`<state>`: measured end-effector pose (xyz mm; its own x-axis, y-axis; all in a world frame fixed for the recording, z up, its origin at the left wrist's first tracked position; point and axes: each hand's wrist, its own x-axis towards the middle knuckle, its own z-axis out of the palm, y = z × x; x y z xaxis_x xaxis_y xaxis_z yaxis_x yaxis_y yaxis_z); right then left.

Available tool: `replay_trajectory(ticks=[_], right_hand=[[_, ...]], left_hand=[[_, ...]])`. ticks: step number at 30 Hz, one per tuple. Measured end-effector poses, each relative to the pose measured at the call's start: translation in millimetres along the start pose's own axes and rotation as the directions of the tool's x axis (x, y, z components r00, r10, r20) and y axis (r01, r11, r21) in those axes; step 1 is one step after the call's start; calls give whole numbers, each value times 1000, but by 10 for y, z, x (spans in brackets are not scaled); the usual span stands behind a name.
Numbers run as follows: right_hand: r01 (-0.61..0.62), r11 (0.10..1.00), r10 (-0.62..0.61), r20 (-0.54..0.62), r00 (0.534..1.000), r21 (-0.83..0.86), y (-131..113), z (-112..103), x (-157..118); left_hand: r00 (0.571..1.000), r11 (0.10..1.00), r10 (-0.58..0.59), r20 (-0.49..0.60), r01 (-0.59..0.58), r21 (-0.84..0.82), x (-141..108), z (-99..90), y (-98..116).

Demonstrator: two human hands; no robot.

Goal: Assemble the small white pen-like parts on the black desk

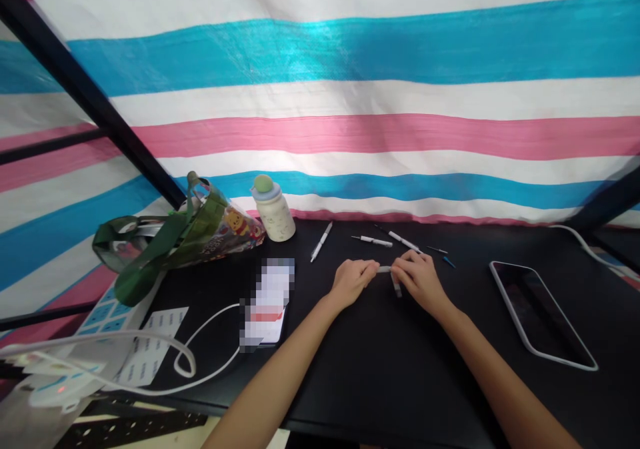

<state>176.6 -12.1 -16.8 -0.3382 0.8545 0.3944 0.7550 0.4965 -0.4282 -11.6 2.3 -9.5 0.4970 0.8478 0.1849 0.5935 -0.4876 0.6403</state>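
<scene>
My left hand (354,279) is closed, its fingertips pinching one end of a slim light-grey strip-like piece (384,269). At the other end my right hand (419,279) is closed too. A second short grey length (398,287) slants down below the right fingers; whether both lengths are one piece is hidden by the fingers. Just beyond the right hand lies a white pen (404,241), near a white pen barrel with a thin dark tip (373,241). A dark refill (437,249) and a small blue part (449,261) rest to the right.
Another white pen (321,242) lies farther left. A cream bottle (276,215) stands at the back beside a green bag (200,235). A phone (270,305) with a white cable (210,315) is at left, a white-edged tablet (543,315) at right, on the black table (380,375).
</scene>
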Motion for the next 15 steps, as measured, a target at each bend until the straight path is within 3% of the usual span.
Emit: replay_trajectory(ticks=[5, 11, 15], right_hand=[[-23, 999, 23, -23, 999, 24, -52, -21, 14], [-107, 989, 110, -24, 994, 105, -88, -2, 10], [-84, 990, 83, 13, 996, 116, -67, 21, 13]], left_hand=[[999, 997, -24, -41, 21, -69, -3, 12, -2], [994, 998, -12, -105, 19, 64, -8, 1, 61], [996, 994, -16, -91, 26, 109, -14, -12, 65]])
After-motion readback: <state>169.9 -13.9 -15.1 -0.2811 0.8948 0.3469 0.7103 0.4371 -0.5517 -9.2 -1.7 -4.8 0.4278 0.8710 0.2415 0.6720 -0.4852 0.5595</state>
